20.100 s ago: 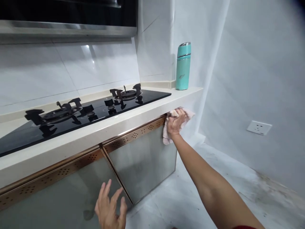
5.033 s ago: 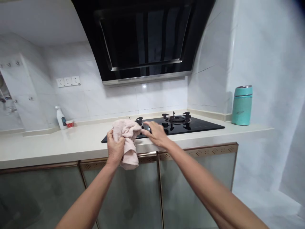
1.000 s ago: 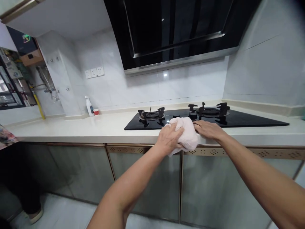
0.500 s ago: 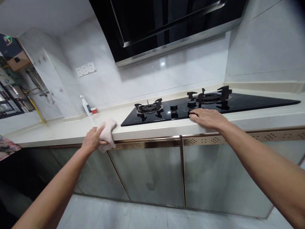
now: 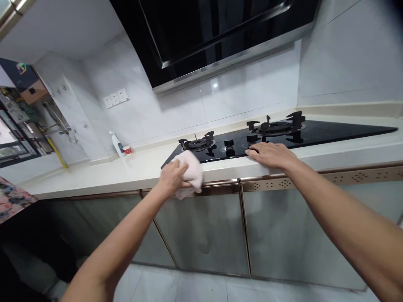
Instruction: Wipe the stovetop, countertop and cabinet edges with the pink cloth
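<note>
My left hand is closed around a pale pink cloth, which lies over the counter's front edge and hangs down a little below it. The cloth covers the front left corner area of the black glass gas hob. My right hand rests with its fingers stretched out at the hob's front edge, just below the right control knob. It holds nothing. The left burner stands behind the cloth, and the right burner is behind my right hand.
A white bottle and a red and white cup stand on the white counter at the back left. A black range hood overhangs the hob. Cabinet doors run below. Floral fabric shows at the far left.
My left hand has moved to the right along the counter's front edge with the cloth, from left of the hob to in front of its left burner. My right hand has stayed at the hob's edge.
</note>
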Demonstrator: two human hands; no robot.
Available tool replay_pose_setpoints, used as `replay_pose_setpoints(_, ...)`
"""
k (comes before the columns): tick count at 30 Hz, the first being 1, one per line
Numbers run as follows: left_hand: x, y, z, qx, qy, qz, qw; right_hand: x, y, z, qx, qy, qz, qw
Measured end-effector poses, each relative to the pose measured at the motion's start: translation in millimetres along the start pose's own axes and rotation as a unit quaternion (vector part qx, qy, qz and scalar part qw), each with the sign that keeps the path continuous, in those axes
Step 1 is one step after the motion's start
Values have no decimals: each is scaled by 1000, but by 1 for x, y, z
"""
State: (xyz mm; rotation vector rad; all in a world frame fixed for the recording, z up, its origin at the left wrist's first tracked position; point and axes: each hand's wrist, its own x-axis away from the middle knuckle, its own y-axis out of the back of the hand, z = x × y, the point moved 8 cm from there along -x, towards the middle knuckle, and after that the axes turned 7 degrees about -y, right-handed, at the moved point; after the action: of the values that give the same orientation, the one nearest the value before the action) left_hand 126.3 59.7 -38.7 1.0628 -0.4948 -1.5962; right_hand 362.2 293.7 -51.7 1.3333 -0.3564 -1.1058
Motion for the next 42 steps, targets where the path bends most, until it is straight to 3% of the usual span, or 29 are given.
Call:
replay_pose_setpoints(5, -80, 35, -122, 77, -101, -119, 985, 4, 1, 3, 5, 5, -10, 1000)
replay_pose_setpoints(7, -98, 45, -149, 101, -121, -146, 977, 3, 0, -2, -20, 3, -25, 999)
replay_pose_setpoints(10, -109, 50, -163, 130, -124, -153, 972, -3, 10, -14, -100, -8, -84, 991)
replay_pose_setpoints(14, -110, 46, -158, 162, -108, -143, 970, 0, 38, -19, -214, -34, -177, 960)
replay_pose_setpoints(17, -112, 44, -156, 206, -95, -152, 962, 20, 54, 15, -235, 22, -238, 942)
replay_pose_setpoints(19, -113, 43, -155, 249, -107, -154, 950, 34, 48, 47, -201, 75, -230, 949)
replay_pose_setpoints(22, -107, 38, -143, 320, -145, -146, 925, 42, 24, 69, -119, 61, -192, 972)
replay_pose_setpoints(26, -89, 28, -86, 409, -127, -139, 893, 37, 6, 68, -32, 71, -141, 987)
replay_pose_setpoints(30, -72, 20, -16, 356, -2, -168, 919, 37, -1, 77, 20, 113, -66, 991)
replay_pose_setpoints(32, -69, 10, 0, 303, 56, -127, 943, 42, 0, 88, 26, 134, -56, 989)
replay_pose_setpoints(35, -71, -10, 2, 277, 90, -17, 957, 54, 8, 99, 11, 174, -87, 981)
replay_pose_setpoints(37, -72, -19, 0, 278, 92, 39, 955, 60, 13, 93, 3, 196, -109, 975)
replay_pose_setpoints(39, -72, -21, -1, 276, 90, 68, 955, 61, 19, 70, 5, 185, -128, 974)
replay_pose_setpoints(42, -71, -18, -3, 270, 71, 83, 957, 54, 35, -2, 15, 94, -167, 981)
